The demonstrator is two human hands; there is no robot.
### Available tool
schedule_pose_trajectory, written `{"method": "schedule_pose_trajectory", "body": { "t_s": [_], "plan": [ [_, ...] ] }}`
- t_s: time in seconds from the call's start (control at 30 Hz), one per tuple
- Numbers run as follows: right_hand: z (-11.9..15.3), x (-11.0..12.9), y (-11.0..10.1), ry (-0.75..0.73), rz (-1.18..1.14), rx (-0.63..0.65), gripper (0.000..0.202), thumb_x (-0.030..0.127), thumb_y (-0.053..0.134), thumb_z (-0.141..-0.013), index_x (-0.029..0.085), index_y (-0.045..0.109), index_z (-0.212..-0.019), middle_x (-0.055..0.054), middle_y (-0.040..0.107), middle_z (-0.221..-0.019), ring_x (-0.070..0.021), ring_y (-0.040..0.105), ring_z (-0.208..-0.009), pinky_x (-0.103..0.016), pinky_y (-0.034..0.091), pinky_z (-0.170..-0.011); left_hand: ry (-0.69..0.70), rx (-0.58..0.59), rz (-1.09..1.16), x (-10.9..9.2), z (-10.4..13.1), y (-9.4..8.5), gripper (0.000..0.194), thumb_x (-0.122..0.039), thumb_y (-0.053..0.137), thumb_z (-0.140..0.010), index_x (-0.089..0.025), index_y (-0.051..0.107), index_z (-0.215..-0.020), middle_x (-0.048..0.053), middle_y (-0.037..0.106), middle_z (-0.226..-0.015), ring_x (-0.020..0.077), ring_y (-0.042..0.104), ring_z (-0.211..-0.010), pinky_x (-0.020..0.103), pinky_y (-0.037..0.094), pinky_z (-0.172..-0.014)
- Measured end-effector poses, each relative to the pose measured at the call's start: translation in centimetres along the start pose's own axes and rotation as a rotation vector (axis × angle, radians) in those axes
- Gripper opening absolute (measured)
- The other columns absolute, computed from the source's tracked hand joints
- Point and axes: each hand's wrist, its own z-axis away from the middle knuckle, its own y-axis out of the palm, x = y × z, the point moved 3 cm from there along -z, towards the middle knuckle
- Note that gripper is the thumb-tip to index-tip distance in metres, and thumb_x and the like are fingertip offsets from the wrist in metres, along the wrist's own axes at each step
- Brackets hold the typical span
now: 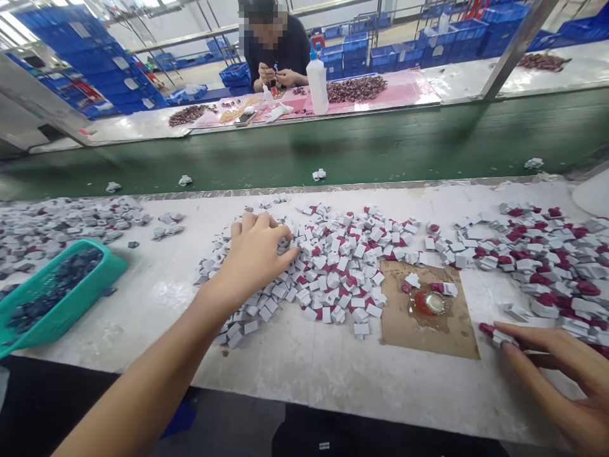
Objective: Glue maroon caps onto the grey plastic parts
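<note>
My left hand point(261, 244) reaches into a pile of small light-grey plastic pieces point(342, 266), many with dark-red parts. Its fingers curl down, with a small grey piece point(284, 244) between thumb and forefinger; the other fingertips are hidden. At the right, my right hand point(561, 368) pinches a small grey piece with a dark-red part point(497, 334) between thumb and fingers, just above the table. Between the hands lies a brown cardboard sheet point(432, 339), wet in its middle. On it are a small round container with red at its side point(428, 303) and two grey-and-red pieces point(443, 289).
A turquoise basket point(107, 270) of dark pieces stands left, beside more grey pieces point(71, 222). Grey-and-red pieces point(537, 260) spread at right. A green conveyor belt point(266, 158) carries several pieces. Beyond it, a person point(280, 57) works near a white bottle point(318, 86).
</note>
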Motion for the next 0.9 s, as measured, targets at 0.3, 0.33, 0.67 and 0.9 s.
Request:
{"method": "schedule_pose_trajectory", "body": {
  "t_s": [0.3,0.33,0.67,0.9],
  "plan": [
    [-0.9,3.6,-1.0,0.161,-0.467,0.135,0.03,0.056,0.098,-0.095,0.033,0.096,-0.114,-0.009,0.093,-0.111,-0.0312,0.091,-0.09,-0.039,0.079,-0.079,-0.039,-0.144,0.826,-0.7,2.4,-0.9,0.036,-0.051,0.102,-0.081,-0.033,0.074,-0.095,0.003,0.083,-0.097,0.0356,0.077,-0.096,0.047,0.06,-0.081],
    [-1.2,4.3,-0.5,0.2,-0.557,0.155,0.031,0.056,0.101,-0.093,0.032,0.097,-0.112,-0.009,0.093,-0.103,-0.0303,0.091,-0.084,-0.039,0.079,-0.076,-0.024,-0.126,0.924,-1.3,3.0,-1.0,0.035,-0.047,0.104,-0.082,-0.033,0.074,-0.094,0.001,0.084,-0.099,0.0323,0.076,-0.093,0.045,0.06,-0.078],
    [-1.9,6.6,1.9,0.181,-0.813,0.192,0.01,0.037,0.098,-0.099,0.035,0.098,-0.109,-0.003,0.091,-0.093,-0.0239,0.091,-0.084,-0.036,0.078,-0.082,-0.063,0.372,1.524,-10.0,8.4,4.5,0.028,-0.039,0.102,-0.094,-0.028,0.077,-0.102,-0.002,0.068,-0.081,0.0137,0.067,-0.069,0.021,0.058,-0.058],
    [-1.6,7.9,2.0,-0.007,-0.617,0.207,0.013,0.032,0.087,-0.109,0.033,0.098,-0.117,-0.008,0.09,-0.117,-0.0277,0.087,-0.11,-0.041,0.076,-0.092,-0.047,0.414,1.576,-11.5,8.5,4.8,0.015,-0.034,0.096,-0.102,-0.029,0.083,-0.107,0.001,0.078,-0.09,0.0158,0.08,-0.082,0.024,0.069,-0.077]
  ]
}}
